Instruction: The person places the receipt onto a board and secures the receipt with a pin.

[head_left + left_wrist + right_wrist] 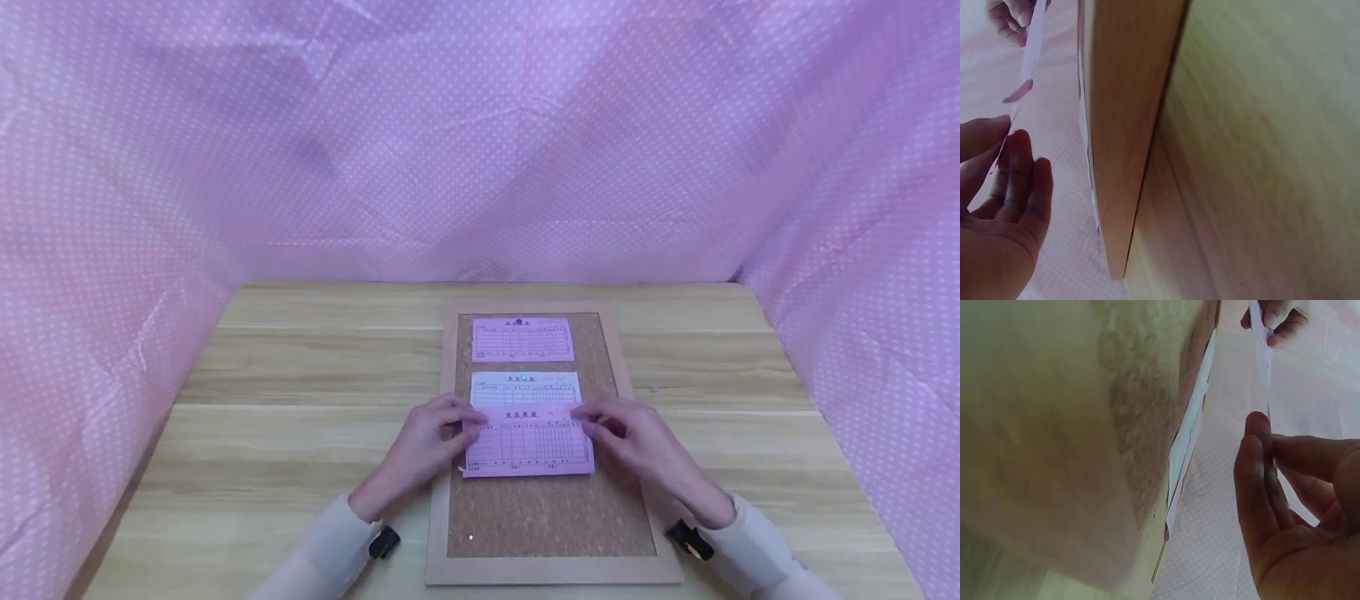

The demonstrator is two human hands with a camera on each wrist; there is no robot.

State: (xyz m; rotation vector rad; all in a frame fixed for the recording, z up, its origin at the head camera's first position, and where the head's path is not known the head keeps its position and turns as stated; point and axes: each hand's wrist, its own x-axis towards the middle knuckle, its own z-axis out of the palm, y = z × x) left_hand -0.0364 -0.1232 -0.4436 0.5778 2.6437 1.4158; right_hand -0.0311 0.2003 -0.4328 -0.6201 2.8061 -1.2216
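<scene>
Both hands hold up a pink printed form slip [528,446] over the middle of a cork board [551,521]. My left hand [427,437] pinches its left edge between thumb and fingers; my right hand [637,437] pinches the right edge the same way. In the left wrist view the slip [1034,47] stands apart from the board's wooden frame [1129,125]. Behind its top edge lies a white form slip [525,389] with a pale pushpin [524,377], its lower part hidden. Higher on the board another pink form slip [522,342] carries a purple pushpin [518,322].
The board lies on a light wood-grain table [315,392]. A small pale object [655,389] rests on the table right of the board. A tiny white spot [471,537] shows at the board's lower left. Pink dotted cloth [480,150] hangs around the back and sides.
</scene>
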